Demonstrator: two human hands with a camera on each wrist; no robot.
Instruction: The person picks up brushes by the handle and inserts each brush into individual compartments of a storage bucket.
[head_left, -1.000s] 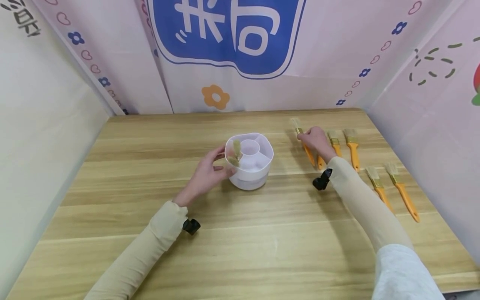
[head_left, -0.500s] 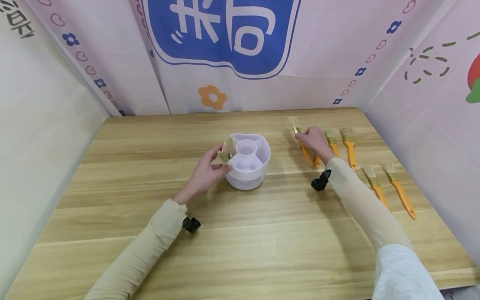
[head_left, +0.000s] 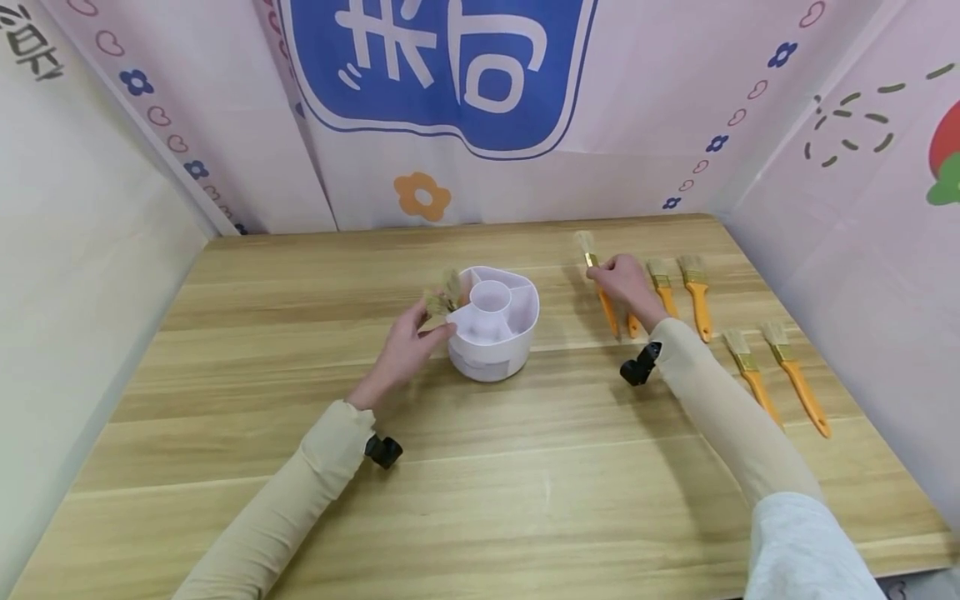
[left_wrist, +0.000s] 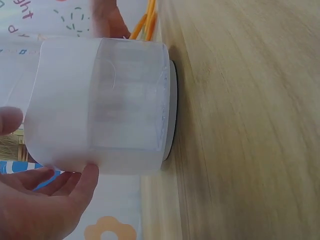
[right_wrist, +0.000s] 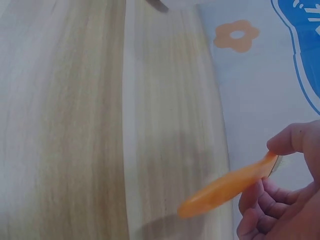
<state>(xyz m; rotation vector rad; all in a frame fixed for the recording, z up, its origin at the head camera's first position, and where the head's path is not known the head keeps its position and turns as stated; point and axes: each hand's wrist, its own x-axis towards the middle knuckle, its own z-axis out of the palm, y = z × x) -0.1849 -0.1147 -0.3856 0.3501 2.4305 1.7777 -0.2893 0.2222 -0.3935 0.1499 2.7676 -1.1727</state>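
Note:
My left hand [head_left: 405, 346] grips the left side of a white round desk organizer [head_left: 491, 362], thumb at its near rim and fingers along the wall. Two paintbrushes [head_left: 452, 287] stand in its left compartment, bristles up and leaning outward. The left wrist view shows the organizer [left_wrist: 65, 100] side-on, with brush bristles [left_wrist: 9, 145] near the thumb. To the right, my right hand [head_left: 630, 287] pinches a paintbrush [head_left: 608, 312] near its metal band, bristles pointing away from me. Its orange handle [right_wrist: 225, 192] slants over the table in the right wrist view.
Several more orange-handled paintbrushes lie at the right of the wooden table [head_left: 480, 500]: one [head_left: 700, 304] at the back, another [head_left: 802, 387] nearer, and a handle [head_left: 633, 325] partly under my right hand. Printed cloth walls [head_left: 360, 183] border the back and sides.
The organizer has turned clockwise under my left hand, carrying its brushes from the left front toward the left back. My right hand stays at the same spot with its paintbrush.

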